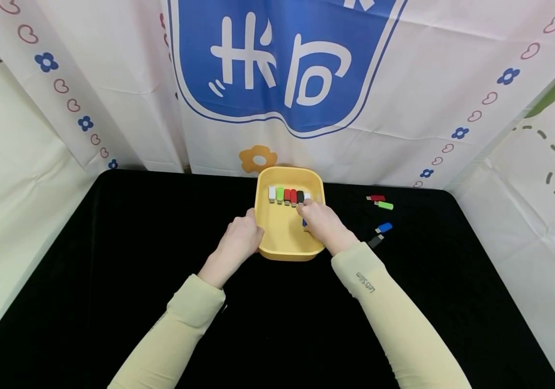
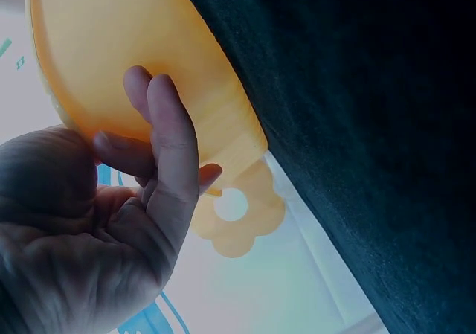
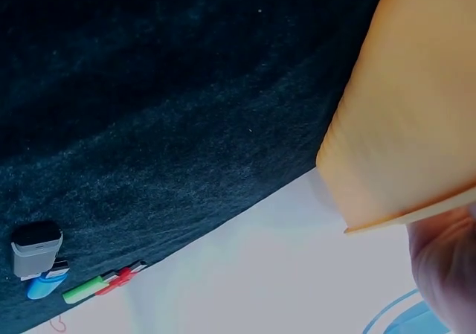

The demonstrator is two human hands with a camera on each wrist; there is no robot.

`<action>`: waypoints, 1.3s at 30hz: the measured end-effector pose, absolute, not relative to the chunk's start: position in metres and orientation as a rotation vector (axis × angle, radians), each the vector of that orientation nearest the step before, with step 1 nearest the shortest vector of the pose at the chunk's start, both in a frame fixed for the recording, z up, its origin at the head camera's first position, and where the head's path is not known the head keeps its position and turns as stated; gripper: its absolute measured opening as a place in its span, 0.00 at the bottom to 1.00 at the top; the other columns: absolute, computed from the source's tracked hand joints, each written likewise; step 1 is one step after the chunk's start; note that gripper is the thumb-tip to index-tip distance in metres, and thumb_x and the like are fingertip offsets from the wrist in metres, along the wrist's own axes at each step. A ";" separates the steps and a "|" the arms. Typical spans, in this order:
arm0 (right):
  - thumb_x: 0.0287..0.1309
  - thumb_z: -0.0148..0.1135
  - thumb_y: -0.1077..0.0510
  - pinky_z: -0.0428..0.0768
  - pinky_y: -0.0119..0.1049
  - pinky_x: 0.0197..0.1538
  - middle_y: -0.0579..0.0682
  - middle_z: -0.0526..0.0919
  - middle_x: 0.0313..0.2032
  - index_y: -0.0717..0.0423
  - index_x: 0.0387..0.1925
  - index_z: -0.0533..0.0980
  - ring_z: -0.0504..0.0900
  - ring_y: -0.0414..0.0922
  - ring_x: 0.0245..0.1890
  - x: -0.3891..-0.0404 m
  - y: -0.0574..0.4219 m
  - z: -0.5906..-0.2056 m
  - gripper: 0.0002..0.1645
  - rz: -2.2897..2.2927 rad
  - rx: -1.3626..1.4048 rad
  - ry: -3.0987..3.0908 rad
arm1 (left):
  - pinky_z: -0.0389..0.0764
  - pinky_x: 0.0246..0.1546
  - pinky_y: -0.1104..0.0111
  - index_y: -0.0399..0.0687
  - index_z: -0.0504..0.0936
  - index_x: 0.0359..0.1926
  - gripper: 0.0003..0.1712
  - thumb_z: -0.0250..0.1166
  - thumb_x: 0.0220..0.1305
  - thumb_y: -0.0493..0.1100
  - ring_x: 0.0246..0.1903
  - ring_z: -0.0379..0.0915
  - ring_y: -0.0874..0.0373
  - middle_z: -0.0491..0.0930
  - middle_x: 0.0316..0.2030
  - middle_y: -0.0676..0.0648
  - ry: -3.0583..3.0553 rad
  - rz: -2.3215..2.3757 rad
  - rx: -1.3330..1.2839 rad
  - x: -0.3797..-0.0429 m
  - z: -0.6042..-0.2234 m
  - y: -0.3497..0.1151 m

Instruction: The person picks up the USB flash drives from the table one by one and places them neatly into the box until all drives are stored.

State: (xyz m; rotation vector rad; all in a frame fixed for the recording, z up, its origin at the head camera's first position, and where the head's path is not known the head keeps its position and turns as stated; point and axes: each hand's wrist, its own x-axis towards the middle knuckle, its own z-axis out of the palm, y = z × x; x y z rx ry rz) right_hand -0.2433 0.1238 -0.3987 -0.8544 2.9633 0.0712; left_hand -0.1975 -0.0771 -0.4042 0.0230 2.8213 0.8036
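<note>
A yellow plastic tray (image 1: 284, 243) stands at the back middle of the black table. Inside it, a row holds a white USB stick (image 1: 272, 194), a green one (image 1: 279, 195), red ones (image 1: 293, 197), a black one (image 1: 300, 196) and another white one (image 1: 307, 196). My left hand (image 1: 239, 235) grips the tray's left rim; in the left wrist view its fingers (image 2: 172, 126) lie along the outer wall. Reaching over the right rim, my right hand (image 1: 323, 220) holds a blue USB stick (image 1: 304, 222), mostly covered by the hand. The right wrist view hides its fingertips behind the tray wall.
Right of the tray on the black cloth (image 1: 428, 281) lie a red USB stick (image 1: 377, 198), a green one (image 1: 384, 205), a blue one (image 1: 384, 227) and a black one (image 1: 376, 241). A printed white curtain (image 1: 379, 156) hangs behind the table.
</note>
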 end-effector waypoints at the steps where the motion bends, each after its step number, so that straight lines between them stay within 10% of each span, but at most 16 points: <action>1: 0.55 0.72 0.63 0.84 0.43 0.46 0.58 0.81 0.45 0.59 0.50 0.79 0.83 0.51 0.42 -0.243 0.123 -0.399 0.19 0.082 -0.855 2.968 | 0.72 0.15 0.71 0.36 0.68 0.60 0.20 0.52 0.72 0.40 0.18 0.75 0.55 0.78 0.26 0.43 2.819 0.805 0.021 -0.197 -0.404 -0.077; 12: 0.65 0.54 0.72 0.85 0.44 0.42 0.60 0.78 0.43 0.62 0.43 0.83 0.81 0.53 0.37 -0.244 0.122 -0.406 0.13 0.147 -0.895 3.102 | 0.72 0.14 0.71 0.36 0.67 0.60 0.19 0.52 0.72 0.40 0.17 0.75 0.55 0.78 0.25 0.43 2.808 0.802 0.015 -0.198 -0.404 -0.076; 39: 0.65 0.50 0.74 0.87 0.44 0.40 0.60 0.82 0.44 0.62 0.38 0.82 0.83 0.53 0.39 -0.245 0.116 -0.406 0.15 0.381 -0.847 2.957 | 0.72 0.15 0.71 0.36 0.67 0.62 0.21 0.52 0.72 0.40 0.18 0.76 0.55 0.78 0.26 0.43 2.808 0.813 0.007 -0.197 -0.403 -0.076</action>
